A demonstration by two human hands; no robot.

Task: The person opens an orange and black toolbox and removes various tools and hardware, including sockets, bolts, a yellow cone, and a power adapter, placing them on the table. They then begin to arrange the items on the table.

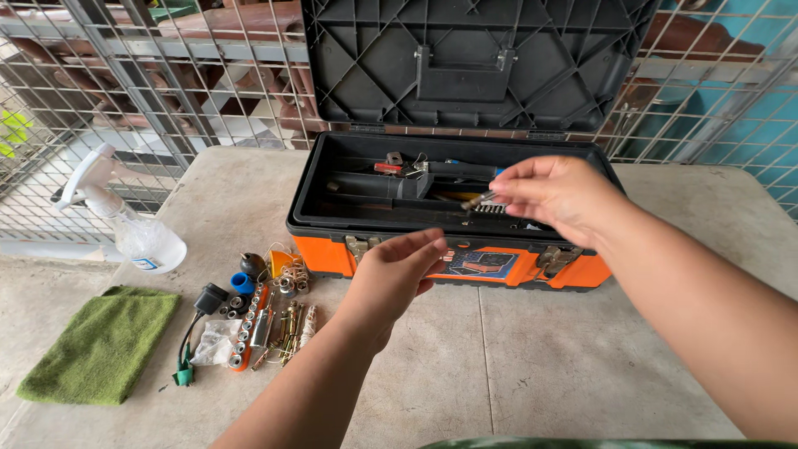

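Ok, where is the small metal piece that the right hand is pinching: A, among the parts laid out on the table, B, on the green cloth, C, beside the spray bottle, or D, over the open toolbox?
D: the right hand pinches the small metal piece above the open toolbox, not over the table.

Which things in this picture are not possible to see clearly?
Head view only:
- Small metal piece pinched by the right hand: blurred, kind unclear.
- Toolbox contents: dark, partly hidden behind that hand.
- Small hardware pile: too small to identify.
- Left hand: palm hidden.
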